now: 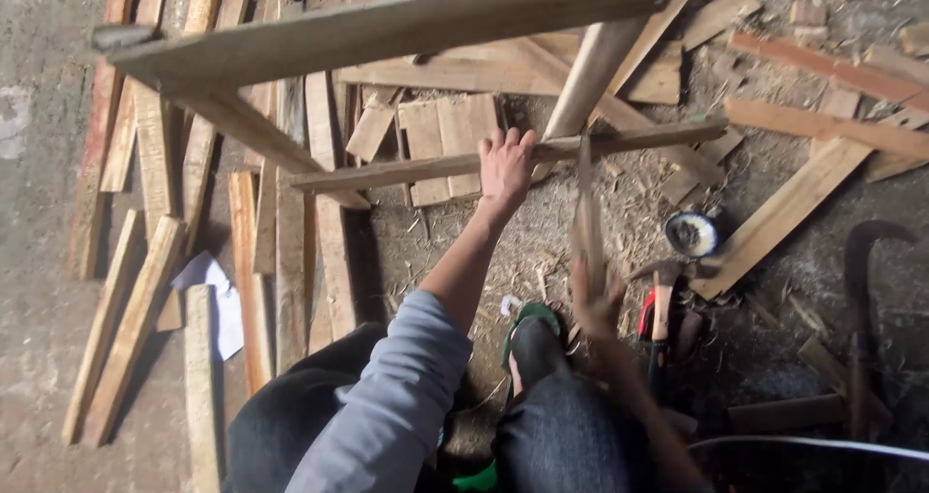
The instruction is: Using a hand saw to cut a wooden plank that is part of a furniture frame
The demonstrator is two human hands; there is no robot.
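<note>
A rough wooden frame (pixel 387 29) of nailed planks stands in front of me. My left hand (pixel 505 164) grips its lower crossbar (pixel 406 171) from above. My right hand (pixel 595 304) is blurred by motion and holds a long thin wooden stick (pixel 586 212) upright, its top end near the crossbar. My knees and a foot in a green sandal (pixel 530 330) are below the hands.
Loose planks (pixel 135 299) and offcuts lie over the dirt floor on the left and at the back right. A hammer (pixel 662 304), a round wire brush (pixel 691 234) and a curved dark blade (pixel 861 290) lie at the right. A white paper scrap (pixel 218 295) sits among the planks.
</note>
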